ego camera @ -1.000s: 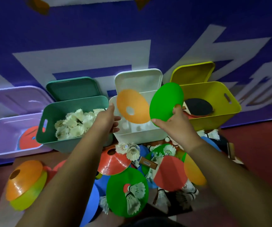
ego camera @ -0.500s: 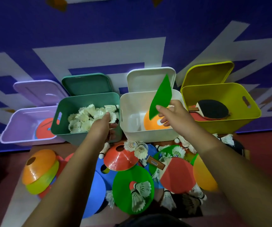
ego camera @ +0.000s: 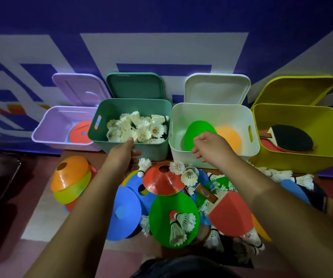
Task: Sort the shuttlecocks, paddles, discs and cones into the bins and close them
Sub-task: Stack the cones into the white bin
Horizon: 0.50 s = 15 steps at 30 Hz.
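Observation:
Four open bins stand in a row against the wall. The lilac bin (ego camera: 47, 129) holds red cones, the teal bin (ego camera: 129, 107) is full of white shuttlecocks (ego camera: 139, 127), and the yellow bin (ego camera: 302, 117) holds paddles (ego camera: 292, 137). In the white bin (ego camera: 211, 109) a green disc (ego camera: 198, 130) leans beside an orange disc (ego camera: 230, 137). My right hand (ego camera: 209, 147) hovers over that bin's front rim with loose fingers, just off the green disc. My left hand (ego camera: 124, 152) rests against the teal bin's front wall and holds nothing that I can see.
A pile lies on the floor in front of the bins: a red cone (ego camera: 161, 181), a blue disc (ego camera: 125, 215), a green disc (ego camera: 161, 213) with shuttlecocks on it, a red paddle (ego camera: 230, 215) and loose shuttlecocks. Stacked orange and yellow cones (ego camera: 71, 179) sit at the left.
My right hand carried the green disc down into the white bin and let go of it. The left hand stayed at the teal bin.

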### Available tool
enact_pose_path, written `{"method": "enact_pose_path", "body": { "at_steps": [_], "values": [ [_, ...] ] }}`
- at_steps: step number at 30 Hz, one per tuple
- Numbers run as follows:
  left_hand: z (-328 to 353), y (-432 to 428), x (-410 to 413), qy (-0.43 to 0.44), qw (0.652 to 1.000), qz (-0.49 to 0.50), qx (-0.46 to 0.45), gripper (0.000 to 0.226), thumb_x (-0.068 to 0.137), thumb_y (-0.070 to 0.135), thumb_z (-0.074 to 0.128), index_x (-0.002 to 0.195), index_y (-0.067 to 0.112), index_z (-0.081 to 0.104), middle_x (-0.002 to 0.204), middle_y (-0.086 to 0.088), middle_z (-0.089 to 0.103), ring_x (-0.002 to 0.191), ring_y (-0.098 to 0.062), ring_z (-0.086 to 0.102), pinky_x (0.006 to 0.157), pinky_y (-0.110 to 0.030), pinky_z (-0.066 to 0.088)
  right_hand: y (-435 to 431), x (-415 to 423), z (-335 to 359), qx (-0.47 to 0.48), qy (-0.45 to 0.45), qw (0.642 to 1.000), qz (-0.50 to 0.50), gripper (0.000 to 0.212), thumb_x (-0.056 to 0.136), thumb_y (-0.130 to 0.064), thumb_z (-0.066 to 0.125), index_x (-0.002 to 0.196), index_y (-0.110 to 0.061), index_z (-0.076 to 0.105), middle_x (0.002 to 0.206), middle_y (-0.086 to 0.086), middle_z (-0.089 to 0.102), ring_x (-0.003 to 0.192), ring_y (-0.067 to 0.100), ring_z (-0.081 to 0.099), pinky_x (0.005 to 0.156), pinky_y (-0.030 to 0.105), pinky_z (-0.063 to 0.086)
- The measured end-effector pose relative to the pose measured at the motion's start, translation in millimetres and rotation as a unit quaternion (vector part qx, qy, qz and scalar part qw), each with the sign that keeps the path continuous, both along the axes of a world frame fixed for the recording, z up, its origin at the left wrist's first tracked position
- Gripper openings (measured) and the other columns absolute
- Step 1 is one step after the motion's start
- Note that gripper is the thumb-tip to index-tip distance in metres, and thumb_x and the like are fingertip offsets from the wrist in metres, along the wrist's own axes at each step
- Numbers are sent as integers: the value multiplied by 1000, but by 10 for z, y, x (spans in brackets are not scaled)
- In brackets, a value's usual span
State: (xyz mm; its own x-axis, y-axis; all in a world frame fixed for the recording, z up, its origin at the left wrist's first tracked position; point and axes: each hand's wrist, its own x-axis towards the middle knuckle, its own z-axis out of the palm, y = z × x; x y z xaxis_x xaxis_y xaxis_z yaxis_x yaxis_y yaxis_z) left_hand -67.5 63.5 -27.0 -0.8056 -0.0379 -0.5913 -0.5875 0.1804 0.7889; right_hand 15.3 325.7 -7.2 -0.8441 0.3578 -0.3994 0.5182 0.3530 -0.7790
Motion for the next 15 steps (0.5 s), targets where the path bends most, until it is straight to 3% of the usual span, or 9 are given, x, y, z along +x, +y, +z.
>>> {"method": "enact_pose_path", "body": {
  "at_steps": [5,11,15],
  "values": [
    [-61,-372,104,19,999,23,-10,32,106,35,58,116,6,65,103,-16,74,63,-23,57,66,-37,51,-414,-102,-120,1,8,998,67,12,100,-28,54,99,-26,66,84,-8,79,77,12,75,78,42,63],
    [-253,-997,291,-3,997,61,-46,24,105,30,58,114,9,67,104,-16,74,72,-26,57,63,-36,52,-979,-193,-277,-18,-8,988,155,13,100,-28,56,98,-25,68,81,-10,79,75,15,76,70,36,60],
    [-324,-1389,426,-9,990,101,-95,15,103,27,60,94,17,68,92,-13,69,79,-28,62,65,-34,54,-1330,-276,-397,-15,-23,980,195,14,99,-30,57,95,-25,69,81,-12,79,75,17,75,71,36,59]
  ]
}}
